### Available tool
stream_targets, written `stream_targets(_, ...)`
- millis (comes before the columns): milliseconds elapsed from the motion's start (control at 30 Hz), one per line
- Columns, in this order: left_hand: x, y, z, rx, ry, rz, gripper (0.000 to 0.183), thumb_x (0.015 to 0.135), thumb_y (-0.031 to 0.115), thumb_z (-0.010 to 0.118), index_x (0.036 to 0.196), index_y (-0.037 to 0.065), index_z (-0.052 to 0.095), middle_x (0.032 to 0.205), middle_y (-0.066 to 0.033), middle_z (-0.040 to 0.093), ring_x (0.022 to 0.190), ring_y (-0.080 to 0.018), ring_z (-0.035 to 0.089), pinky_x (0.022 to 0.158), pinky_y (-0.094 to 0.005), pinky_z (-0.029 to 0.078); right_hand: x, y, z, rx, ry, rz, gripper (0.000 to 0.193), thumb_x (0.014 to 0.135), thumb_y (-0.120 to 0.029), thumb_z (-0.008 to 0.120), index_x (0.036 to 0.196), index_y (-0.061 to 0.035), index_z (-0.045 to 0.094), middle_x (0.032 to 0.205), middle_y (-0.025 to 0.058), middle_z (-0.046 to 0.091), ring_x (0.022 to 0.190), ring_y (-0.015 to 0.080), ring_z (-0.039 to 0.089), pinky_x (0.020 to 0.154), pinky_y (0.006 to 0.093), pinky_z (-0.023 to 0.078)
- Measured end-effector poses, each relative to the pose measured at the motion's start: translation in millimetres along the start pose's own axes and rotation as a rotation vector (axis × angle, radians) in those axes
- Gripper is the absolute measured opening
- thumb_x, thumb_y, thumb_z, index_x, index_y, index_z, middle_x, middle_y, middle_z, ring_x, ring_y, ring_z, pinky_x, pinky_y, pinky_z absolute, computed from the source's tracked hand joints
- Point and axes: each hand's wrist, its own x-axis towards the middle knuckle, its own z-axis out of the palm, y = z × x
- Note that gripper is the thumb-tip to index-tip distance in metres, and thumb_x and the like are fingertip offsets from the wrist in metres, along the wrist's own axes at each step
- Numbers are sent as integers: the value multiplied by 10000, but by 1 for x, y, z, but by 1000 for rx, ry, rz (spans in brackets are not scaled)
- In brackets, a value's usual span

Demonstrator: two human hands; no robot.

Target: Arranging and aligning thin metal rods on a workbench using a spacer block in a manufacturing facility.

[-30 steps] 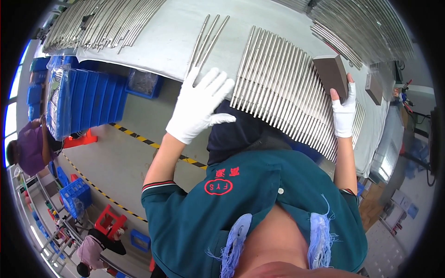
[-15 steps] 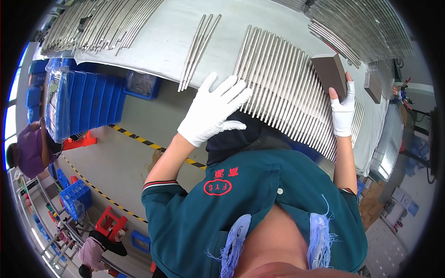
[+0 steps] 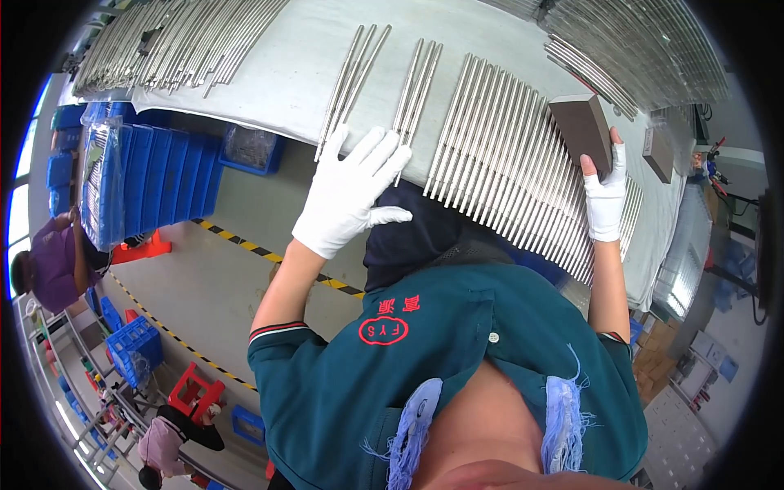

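Note:
My left hand [image 3: 347, 192], in a white glove, is spread with the palm down at the table's near edge. Its fingertips overlap the near ends of a small set of thin metal rods [image 3: 418, 90]; whether they press on them I cannot tell. Left of that set lies another small group of rods [image 3: 353, 77]. In my right hand [image 3: 605, 192], gloved with thumb and fingertip bare, is a dark brown block [image 3: 581, 131], gripped between thumb and fingers. The block rests over the right part of a wide row of parallel metal rods [image 3: 498, 147].
The white-covered table [image 3: 302, 49] holds more rods [image 3: 180, 41] at far left and a bundle of rods [image 3: 590, 75] at the right. A second brown block [image 3: 657, 153] lies right of my hand. Blue crates [image 3: 167, 171] stand left; two people are farther off.
My left hand has moved left, and a small set of rods now lies apart from the wide row, toward the left group. The right hand and its block have stayed put.

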Motion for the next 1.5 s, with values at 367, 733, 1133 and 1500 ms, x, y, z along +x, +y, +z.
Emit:
stream_targets(367,11,22,13,-134,-35,114,779,685,528,659,1313,107,471,1322,-93,500,1290,-261,407,1088,-504,247,0,-4,1,37,-7,22,621,886,-131,633,1428,-117,332,1312,135,487,1179,209,479,1008,304,367)
stream_targets(733,-3,4,6,-39,-10,24,796,673,560,650,1307,110,478,1339,-89,492,1277,-269,422,1067,-529,256,0,-1,0,28,-9,4,624,886,-135,634,1428,-111,327,1330,143,471,1186,213,475,1014,307,364)
stream_targets(1133,10,18,11,-127,-47,123,784,683,537,653,1314,110,468,1333,-93,486,1283,-265,408,1081,-511,249,0,-3,1,48,-4,30,630,882,-145,641,1427,-107,329,1320,142,482,1179,217,485,1014,308,366)
stream_targets(1500,8,16,11,-83,-38,110,807,660,558,647,1308,105,483,1335,-100,493,1265,-298,429,1054,-543,266,0,-2,1,61,-10,41,632,880,-145,644,1427,-109,329,1324,141,477,1185,215,480,1015,307,366)
